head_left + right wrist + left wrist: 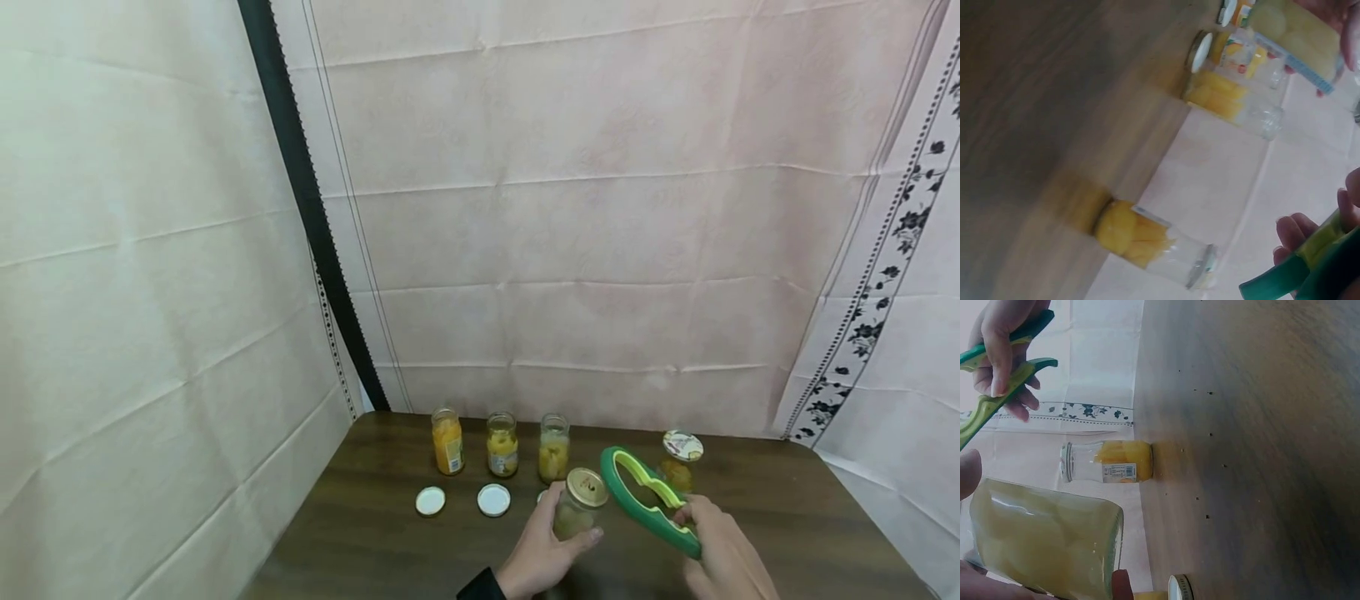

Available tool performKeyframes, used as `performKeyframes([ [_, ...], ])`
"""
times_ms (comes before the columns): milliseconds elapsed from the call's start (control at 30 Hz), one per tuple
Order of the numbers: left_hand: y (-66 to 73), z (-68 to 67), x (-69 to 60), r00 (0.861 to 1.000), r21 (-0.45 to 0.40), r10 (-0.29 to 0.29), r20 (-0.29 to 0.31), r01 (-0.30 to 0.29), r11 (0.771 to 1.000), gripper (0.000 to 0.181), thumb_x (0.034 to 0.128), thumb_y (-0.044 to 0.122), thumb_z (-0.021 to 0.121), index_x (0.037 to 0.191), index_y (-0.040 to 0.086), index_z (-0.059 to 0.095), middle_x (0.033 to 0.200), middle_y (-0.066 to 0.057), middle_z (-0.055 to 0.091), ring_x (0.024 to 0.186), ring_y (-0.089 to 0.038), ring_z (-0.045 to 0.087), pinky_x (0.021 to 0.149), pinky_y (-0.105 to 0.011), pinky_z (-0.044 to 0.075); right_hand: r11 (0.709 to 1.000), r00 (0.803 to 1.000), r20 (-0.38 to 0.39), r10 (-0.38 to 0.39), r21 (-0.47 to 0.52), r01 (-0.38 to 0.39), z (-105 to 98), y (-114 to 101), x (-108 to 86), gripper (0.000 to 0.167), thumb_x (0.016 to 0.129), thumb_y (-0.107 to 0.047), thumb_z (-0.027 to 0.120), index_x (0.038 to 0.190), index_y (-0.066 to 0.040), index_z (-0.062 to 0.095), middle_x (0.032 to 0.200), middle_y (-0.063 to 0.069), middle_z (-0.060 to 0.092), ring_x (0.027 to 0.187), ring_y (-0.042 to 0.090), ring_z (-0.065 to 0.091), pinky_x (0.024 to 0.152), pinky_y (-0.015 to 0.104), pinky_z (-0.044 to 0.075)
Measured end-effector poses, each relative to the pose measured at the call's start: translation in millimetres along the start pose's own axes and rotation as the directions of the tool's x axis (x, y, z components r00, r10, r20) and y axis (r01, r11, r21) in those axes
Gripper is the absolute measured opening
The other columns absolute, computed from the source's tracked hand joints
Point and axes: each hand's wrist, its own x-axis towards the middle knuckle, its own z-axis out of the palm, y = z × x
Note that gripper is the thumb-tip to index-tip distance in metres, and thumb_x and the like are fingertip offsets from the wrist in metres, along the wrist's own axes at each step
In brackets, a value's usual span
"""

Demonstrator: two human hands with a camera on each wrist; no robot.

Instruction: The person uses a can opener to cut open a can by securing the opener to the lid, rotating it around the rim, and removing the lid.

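Note:
My left hand [543,546] grips a glass jar [1047,540] of pale fruit in cloudy liquid, lifted off the table, its gold lid [587,487] still on. In my right hand [723,546] is a green jar opener [628,500] with a yellow-green toothed inner edge. Its handles are spread in the left wrist view, and its rounded end lies just right of the lid, apparently not gripping it. Behind the opener stands another lidded jar [677,477] of orange-yellow fruit, partly hidden in the head view.
Three lidless jars of yellow-orange fruit, left [447,446], middle [502,450] and right [554,454], line the back of the brown table [360,517]. White lids [431,500] lie before them, one mostly behind my left hand. Cloth [585,250] hangs behind the table.

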Motion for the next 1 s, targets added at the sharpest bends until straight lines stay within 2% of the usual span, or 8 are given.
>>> performKeyframes([
  [167,3.4,-0.1,-1.1,1.000,-0.002,0.005,0.002,-0.005,1.000,0.049,0.1019,0.033,0.076,0.145,0.035,0.052,0.139,0.007,0.060,0.132,-0.016,0.056,0.109,-0.050,0.048,0.996,0.997,-0.026,-0.069,-0.059,0.067,-4,-14,2.4,0.052,0.058,0.010,0.075,0.098,-0.020,0.063,0.093,-0.007,0.064,0.083,0.010,0.054,0.071,0.029,0.046],
  [367,8.5,4.3,-2.1,1.000,-0.028,0.019,0.015,-0.019,0.999,0.052,0.1007,0.031,0.077,0.146,0.038,0.052,0.142,0.009,0.062,0.141,-0.020,0.054,0.117,-0.058,0.042,0.976,0.983,-0.069,-0.171,-0.147,0.160,-3,-30,4.0,0.053,0.055,0.007,0.077,0.096,-0.022,0.060,0.098,-0.005,0.067,0.085,0.011,0.055,0.073,0.034,0.049],
  [467,9.3,6.7,-3.9,0.999,-0.063,0.016,0.043,-0.014,0.998,0.056,0.1012,0.029,0.076,0.150,0.036,0.050,0.150,0.007,0.058,0.146,-0.022,0.052,0.120,-0.055,0.043,0.956,0.963,-0.116,-0.245,-0.194,0.220,-1,-36,4.5,0.053,0.054,0.006,0.076,0.096,-0.022,0.059,0.105,-0.003,0.069,0.087,0.011,0.058,0.075,0.035,0.051],
  [533,9.9,7.7,-5.0,0.999,-0.065,0.016,0.051,-0.012,0.998,0.058,0.1014,0.028,0.076,0.152,0.034,0.048,0.155,0.006,0.055,0.150,-0.024,0.050,0.123,-0.055,0.042,0.936,0.937,-0.164,-0.308,-0.227,0.268,1,-38,5.5,0.054,0.051,0.006,0.074,0.095,-0.022,0.059,0.111,0.001,0.072,0.091,0.013,0.062,0.078,0.037,0.053],
  [600,10.5,8.0,-6.2,0.999,-0.048,0.013,0.049,-0.011,0.999,0.060,0.1015,0.029,0.076,0.153,0.034,0.046,0.158,0.005,0.052,0.153,-0.027,0.047,0.124,-0.055,0.041,0.918,0.912,-0.198,-0.360,-0.248,0.308,3,-41,7.4,0.054,0.050,0.007,0.073,0.093,-0.022,0.059,0.115,0.005,0.073,0.096,0.017,0.066,0.082,0.039,0.054],
  [667,10.8,8.1,-6.3,0.999,-0.019,0.020,0.038,-0.020,1.000,0.062,0.1012,0.030,0.077,0.155,0.034,0.045,0.161,0.004,0.051,0.156,-0.029,0.044,0.125,-0.058,0.039,0.909,0.900,-0.210,-0.383,-0.257,0.327,5,-44,9.5,0.053,0.050,0.008,0.072,0.092,-0.022,0.059,0.118,0.008,0.074,0.102,0.020,0.069,0.084,0.041,0.055],
  [833,10.1,9.1,-5.2,0.999,0.017,0.026,0.024,-0.027,1.000,0.058,0.1006,0.031,0.077,0.151,0.041,0.050,0.158,0.008,0.054,0.155,-0.030,0.045,0.122,-0.062,0.040,0.909,0.903,-0.198,-0.382,-0.258,0.328,6,-53,12.9,0.049,0.056,0.011,0.071,0.090,-0.023,0.058,0.118,0.008,0.074,0.110,0.025,0.071,0.090,0.045,0.057],
  [1000,9.1,11.8,-4.7,1.000,-0.007,0.016,0.014,-0.016,1.000,0.049,0.0997,0.031,0.078,0.142,0.043,0.057,0.150,0.013,0.060,0.152,-0.029,0.049,0.123,-0.062,0.039,0.901,0.899,-0.201,-0.389,-0.285,0.326,5,-58,14.4,0.046,0.059,0.011,0.070,0.089,-0.022,0.058,0.110,0.004,0.072,0.103,0.022,0.070,0.087,0.045,0.059],
])
